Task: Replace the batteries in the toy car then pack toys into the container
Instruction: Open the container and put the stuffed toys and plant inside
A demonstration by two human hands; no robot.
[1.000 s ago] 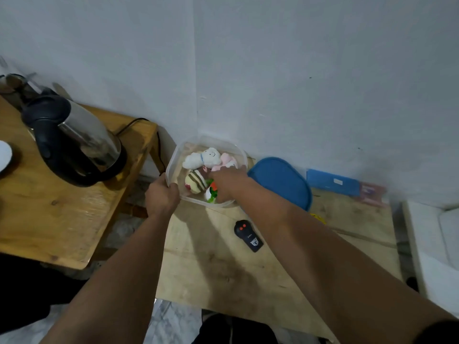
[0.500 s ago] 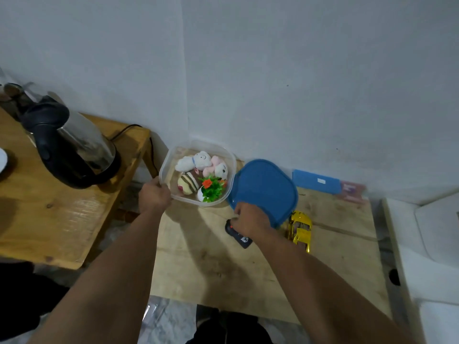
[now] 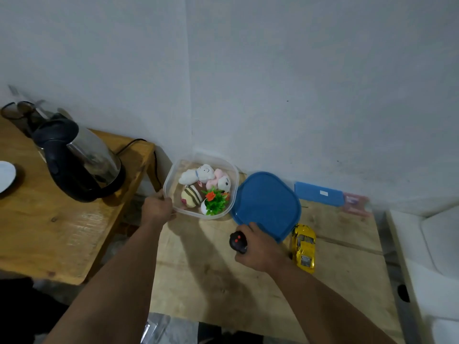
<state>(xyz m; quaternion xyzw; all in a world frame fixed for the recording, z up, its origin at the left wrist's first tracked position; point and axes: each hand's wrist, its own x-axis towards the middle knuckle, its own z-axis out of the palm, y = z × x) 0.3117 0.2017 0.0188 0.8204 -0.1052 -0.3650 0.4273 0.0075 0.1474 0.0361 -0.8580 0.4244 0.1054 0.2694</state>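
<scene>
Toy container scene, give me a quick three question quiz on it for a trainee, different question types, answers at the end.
1. True or false: the blue lid is on the container.
2. What does the right hand hold? A) remote B) yellow car C) plush toy
3. What does the left hand grip?

Key:
1. False; the lid lies beside it.
2. A, the black remote; the yellow car sits on the table.
3. The container's rim.

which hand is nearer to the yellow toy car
Right. The right hand, gripping the black remote, sits just left of the yellow toy car. The left hand holds the clear container at its rim, farther off across the table.
</scene>
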